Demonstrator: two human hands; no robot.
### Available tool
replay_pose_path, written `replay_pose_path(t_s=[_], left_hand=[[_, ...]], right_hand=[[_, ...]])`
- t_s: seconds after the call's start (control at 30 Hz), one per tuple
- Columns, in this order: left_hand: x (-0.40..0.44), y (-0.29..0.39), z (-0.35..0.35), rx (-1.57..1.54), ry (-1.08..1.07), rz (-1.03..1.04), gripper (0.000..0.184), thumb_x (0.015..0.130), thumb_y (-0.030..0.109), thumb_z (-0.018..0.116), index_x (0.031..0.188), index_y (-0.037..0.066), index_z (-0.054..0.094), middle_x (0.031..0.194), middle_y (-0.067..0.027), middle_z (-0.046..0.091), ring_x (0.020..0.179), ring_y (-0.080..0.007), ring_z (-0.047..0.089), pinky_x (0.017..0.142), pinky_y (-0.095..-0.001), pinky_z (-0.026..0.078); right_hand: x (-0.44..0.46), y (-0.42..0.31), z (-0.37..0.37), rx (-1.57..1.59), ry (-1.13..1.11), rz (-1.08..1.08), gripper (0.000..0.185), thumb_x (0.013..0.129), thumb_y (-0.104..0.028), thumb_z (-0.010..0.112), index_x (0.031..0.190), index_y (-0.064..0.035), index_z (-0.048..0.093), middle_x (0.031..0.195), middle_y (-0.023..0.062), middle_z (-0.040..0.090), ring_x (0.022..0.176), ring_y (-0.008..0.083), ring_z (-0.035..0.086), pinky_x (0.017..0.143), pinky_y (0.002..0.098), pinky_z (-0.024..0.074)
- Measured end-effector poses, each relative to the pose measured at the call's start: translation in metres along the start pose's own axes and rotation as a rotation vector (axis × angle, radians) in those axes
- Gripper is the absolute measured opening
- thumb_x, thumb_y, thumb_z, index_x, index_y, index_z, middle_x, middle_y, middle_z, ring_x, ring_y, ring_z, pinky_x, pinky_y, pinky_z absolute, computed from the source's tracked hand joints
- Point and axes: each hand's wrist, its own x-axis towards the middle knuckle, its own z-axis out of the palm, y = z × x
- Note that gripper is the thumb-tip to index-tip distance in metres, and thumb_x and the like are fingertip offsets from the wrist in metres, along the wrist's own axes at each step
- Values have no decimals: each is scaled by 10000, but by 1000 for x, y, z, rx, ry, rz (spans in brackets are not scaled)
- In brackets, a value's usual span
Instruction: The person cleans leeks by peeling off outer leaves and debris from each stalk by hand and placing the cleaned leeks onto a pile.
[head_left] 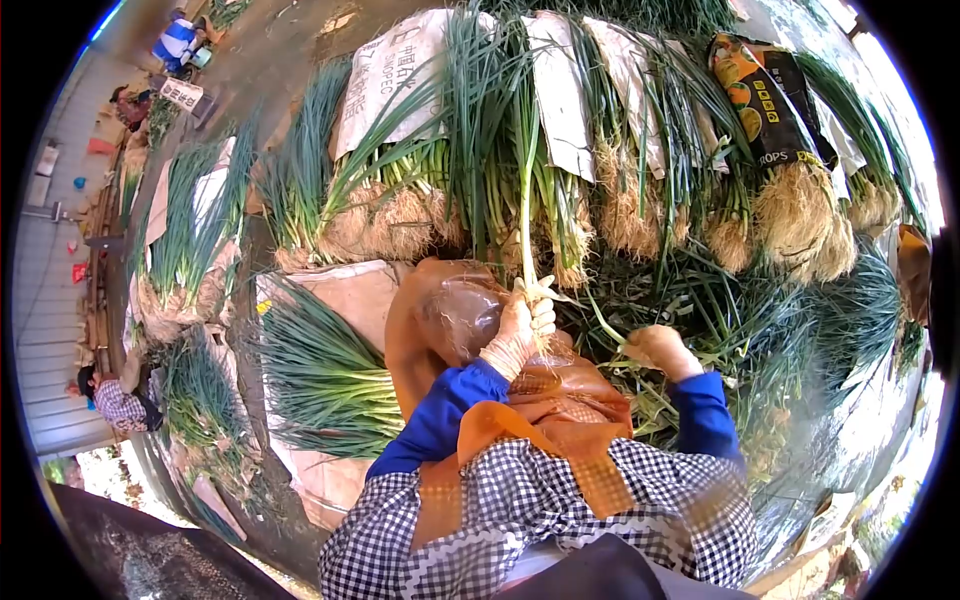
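My left hand [520,328] is closed around the lower stem of a long green onion [527,200], just above its roots. The stalk stands nearly upright, leaves pointing away from me. Off to the right, my right hand [662,352] is closed on a thin, pale strip of leaf [606,322], which runs back towards the stem at my left hand. An orange plastic apron [590,392] covers my lap beneath both hands. Left of my knees, a pile of cleaned green onions [325,370] lies on a flattened sack [362,300].
Bundles of green onions with shaggy roots [795,215] stand in a row ahead, partly covered by white sacks [395,80] and a black printed bag [768,100]. Loose leaves [700,310] heap up at my right. Another person [122,400] sits at the far left.
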Motion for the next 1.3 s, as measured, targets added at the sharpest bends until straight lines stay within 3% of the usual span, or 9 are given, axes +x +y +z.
replay_pose_path(t_s=[0.03,0.13,0.2,0.4,0.6,0.67,0.8,1.03,1.3], left_hand=[[-2,-3,0,-1,2,-6,513,880,491,481,1162,63,458,537,42,317,404,-78,305,374,-225,278],[-3,-10,4,80,65,16,484,884,512,458,1118,90,495,545,37,364,402,-84,315,372,-222,276],[-1,-9,17,220,336,48,466,894,574,362,941,129,494,514,36,346,389,-95,323,358,-236,270],[-4,-10,10,373,402,-7,564,863,646,337,1015,162,584,517,38,384,422,-114,374,374,-250,278],[-23,38,30,-33,-138,185,603,844,552,496,1239,97,478,502,67,294,369,-50,267,337,-210,255],[-37,60,55,53,-263,265,485,869,478,515,1143,78,529,503,59,303,368,-49,268,334,-209,257],[-17,58,48,386,16,369,258,889,326,555,974,83,576,627,15,528,581,-117,569,499,-214,481],[13,32,14,265,309,587,164,883,230,581,957,85,565,729,-4,572,718,-155,612,592,-254,505],[32,5,-4,228,221,271,124,791,-17,615,859,76,569,805,-21,586,751,-143,594,673,-249,507]], right_hand=[[10,-3,-9,-323,-376,205,477,800,-548,546,892,-92,649,812,89,657,792,252,641,670,351,502],[32,-68,-61,495,532,-84,503,805,-514,559,1014,-59,604,950,130,630,864,270,619,731,340,494],[55,-107,-88,383,472,-236,402,858,-408,543,999,-36,597,956,151,625,884,277,616,761,356,494],[60,-122,-87,35,712,-593,365,861,-302,552,552,-116,494,463,46,453,409,234,466,438,347,388],[4,-66,-52,394,-138,-443,353,864,-445,508,898,-123,649,742,92,633,736,270,621,645,373,495],[27,-30,-47,-341,-281,-83,461,813,-516,516,971,-108,659,826,121,649,833,269,626,719,365,495],[107,-66,-121,257,538,103,494,840,-552,494,788,-65,566,690,123,597,604,275,594,580,367,499],[183,-65,-133,449,503,167,470,749,-414,646,957,-4,547,826,190,629,791,329,622,717,399,483],[50,-76,-124,1327,275,-153,175,868,-252,520,866,-81,558,677,-70,441,612,58,416,545,201,314]])
